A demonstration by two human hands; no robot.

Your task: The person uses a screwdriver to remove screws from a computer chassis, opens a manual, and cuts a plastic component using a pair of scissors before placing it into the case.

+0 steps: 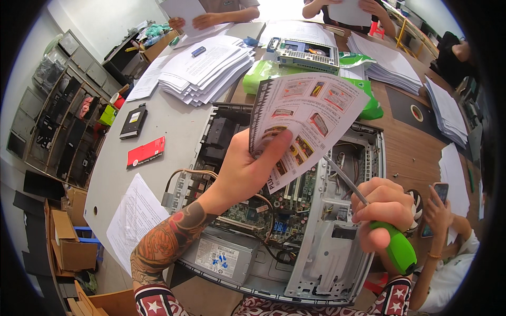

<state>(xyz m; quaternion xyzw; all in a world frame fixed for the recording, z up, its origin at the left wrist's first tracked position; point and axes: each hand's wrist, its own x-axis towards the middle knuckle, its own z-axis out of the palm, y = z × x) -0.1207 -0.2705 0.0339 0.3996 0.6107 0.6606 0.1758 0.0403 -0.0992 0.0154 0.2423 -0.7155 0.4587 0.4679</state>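
Observation:
My left hand (pixel 237 168) is closed on a printed leaflet (pixel 329 108) with small colour pictures, thumb on its face. The leaflet is held up over an opened desktop computer case (pixel 327 274) and hides part of its far side. My right hand (pixel 385 205) grips a screwdriver (pixel 394 250) by its green handle. Its metal shaft points up and left, and the tip lies close to the leaflet's lower right edge; I cannot tell whether they touch. Inside the case, a green circuit board (pixel 253 218), cables and a silver power supply (pixel 224 258) show below my left wrist.
Left of the case lie a black drive (pixel 133 122), a red box (pixel 146 152) and a loose sheet (pixel 137 221). Paper stacks (pixel 205 71) and a metal drive cage (pixel 308 54) on green packaging stand beyond. At right, a tape roll (pixel 416 112) and another person's hand with a phone (pixel 440 192).

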